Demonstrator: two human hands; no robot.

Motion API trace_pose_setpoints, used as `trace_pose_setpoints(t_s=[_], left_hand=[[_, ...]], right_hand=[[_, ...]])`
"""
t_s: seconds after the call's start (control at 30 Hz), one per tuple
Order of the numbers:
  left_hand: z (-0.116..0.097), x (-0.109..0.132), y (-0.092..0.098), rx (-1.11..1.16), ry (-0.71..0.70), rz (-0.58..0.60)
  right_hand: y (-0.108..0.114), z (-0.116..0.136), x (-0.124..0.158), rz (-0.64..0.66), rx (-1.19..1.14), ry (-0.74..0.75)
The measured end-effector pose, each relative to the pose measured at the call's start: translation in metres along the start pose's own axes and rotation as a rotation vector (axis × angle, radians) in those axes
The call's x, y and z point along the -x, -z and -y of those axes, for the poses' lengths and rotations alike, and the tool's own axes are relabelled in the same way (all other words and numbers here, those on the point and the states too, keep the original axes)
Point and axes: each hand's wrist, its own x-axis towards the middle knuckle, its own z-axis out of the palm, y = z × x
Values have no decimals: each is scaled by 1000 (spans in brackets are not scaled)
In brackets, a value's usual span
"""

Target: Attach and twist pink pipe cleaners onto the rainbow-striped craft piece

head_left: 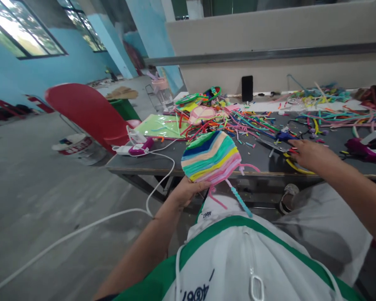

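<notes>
My left hand pinches the lower edge of a round striped pipe-cleaner piece, held up in front of the table's front edge. Its bands run green, navy, peach, teal, yellow and pink. Loose pink ends and one twisted light-blue strand dangle from its bottom. Over the table to the right, my right hand has its fingers closed at the red handles of a pair of scissors, whose blades point left. Beside the scissors lie a dark blue object and a bent yellow pipe cleaner.
Loose pipe cleaners and cut scraps cover much of the grey table. Purple-and-white devices sit at both sides, with a white cable trailing left. A phone leans at the back; a red chair stands left.
</notes>
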Motion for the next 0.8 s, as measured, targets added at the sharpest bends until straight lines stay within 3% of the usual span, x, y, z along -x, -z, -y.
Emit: trace_pose_setpoints(t_s=[0.07, 0.1, 0.17, 0.23, 0.3, 0.4, 0.57, 0.8], left_hand=[[-2, -5, -3, -26, 10, 58], [-4, -8, -5, -46, 23, 91], [-8, -13, -12, -83, 56, 157], [-13, -19, -19, -94, 77, 221], [-16, -24, -26, -80, 78, 271], [-15, -28, -31, -58, 100, 270], [2, -25, -30, -3, 175, 72], [8, -19, -41, -7, 185, -48]], right_hand=[[8, 27, 3, 8, -334, 31], [10, 43, 7, 112, -597, 72], [11, 74, 14, 446, -1106, 203], [6, 97, 20, 589, -1410, 168], [-1, 109, 22, 564, -1585, 43], [-7, 111, 21, 428, -1703, -64], [-8, 107, 21, 313, -1768, -127], [-21, 109, 25, 254, -1786, -186]])
